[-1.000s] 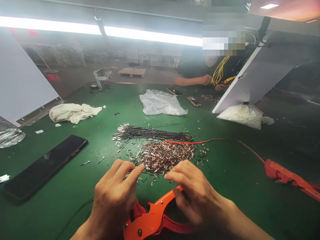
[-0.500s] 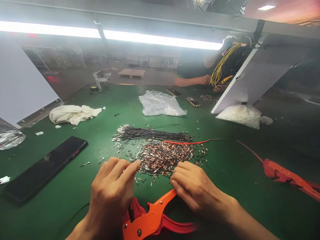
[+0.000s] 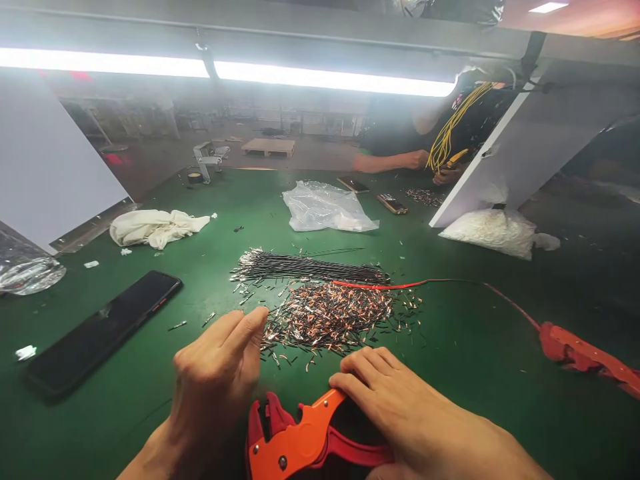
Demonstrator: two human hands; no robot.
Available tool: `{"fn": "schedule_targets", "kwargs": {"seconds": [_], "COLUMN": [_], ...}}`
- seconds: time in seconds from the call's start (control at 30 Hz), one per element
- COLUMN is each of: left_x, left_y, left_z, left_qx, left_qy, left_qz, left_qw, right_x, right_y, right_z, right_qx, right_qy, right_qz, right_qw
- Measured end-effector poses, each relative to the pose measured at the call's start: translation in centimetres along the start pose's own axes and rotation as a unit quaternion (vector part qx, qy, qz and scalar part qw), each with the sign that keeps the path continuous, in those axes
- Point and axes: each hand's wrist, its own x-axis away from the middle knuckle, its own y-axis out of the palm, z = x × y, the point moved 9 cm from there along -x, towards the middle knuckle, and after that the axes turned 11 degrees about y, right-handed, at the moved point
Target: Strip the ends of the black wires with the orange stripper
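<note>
My left hand (image 3: 220,367) is closed in a pinch in front of the pile of scraps. A thin dark line trails behind it, seemingly a black wire (image 3: 153,410), though its held part is hidden. My right hand (image 3: 400,413) lies over the handles of an orange and red wire stripper (image 3: 305,437), fingers across the upper handle. The stripper's red jaws are apart and point left, with nothing visible between them. Beyond my hands lies a pile of short black and copper-coloured wire scraps (image 3: 330,317). Behind it rests a bundle of black wires (image 3: 310,268) with pale metallic left ends.
A phone (image 3: 105,330) lies at left, near a white cloth (image 3: 157,228). A red strip (image 3: 400,286) runs right to another red stripper (image 3: 585,353). A clear plastic bag (image 3: 327,207) and a white bag (image 3: 493,231) lie farther back. Across the table, a person holds yellow wires (image 3: 455,130).
My left hand has turned, its fingers drawn tighter together. My right hand has opened out and shifted down along the stripper's handles. The view has swung slightly left.
</note>
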Motion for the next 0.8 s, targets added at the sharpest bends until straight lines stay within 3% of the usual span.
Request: {"fn": "schedule_targets", "kwargs": {"seconds": [0.13,0.23,0.3,0.37,0.43,0.5,0.8], "left_x": [-0.3,-0.5,-0.6,-0.8,-0.8,-0.8,-0.3], "left_y": [-1.4,-2.8,-3.4,-3.6,-3.5,-3.2,-0.9], "left_z": [0.1,0.3,0.8,1.6,2.3,3.0,4.0], "left_qx": [-0.002,-0.017,-0.014,0.003,0.024,0.05,0.072], "left_qy": [-0.022,-0.04,-0.026,0.002,0.028,0.05,0.08], "left_qz": [0.052,0.106,0.127,0.132,0.131,0.122,0.055], "left_qw": [0.998,0.993,0.992,0.991,0.991,0.99,0.993], "right_x": [-0.2,-0.2,-0.3,-0.6,-0.8,-1.2,-1.5], "right_y": [-1.7,-3.2,-2.7,-1.9,-1.4,-0.9,1.4], "right_z": [0.4,2.5,3.2,2.5,1.4,0.8,-1.1], "right_qx": [-0.044,-0.192,-0.356,-0.539,-0.682,-0.745,-0.78], "right_qy": [0.02,0.058,0.052,-0.004,-0.066,-0.082,-0.059], "right_qz": [0.033,0.048,-0.001,-0.069,-0.116,-0.122,-0.19], "right_qw": [0.998,0.979,0.933,0.84,0.719,0.651,0.594]}}
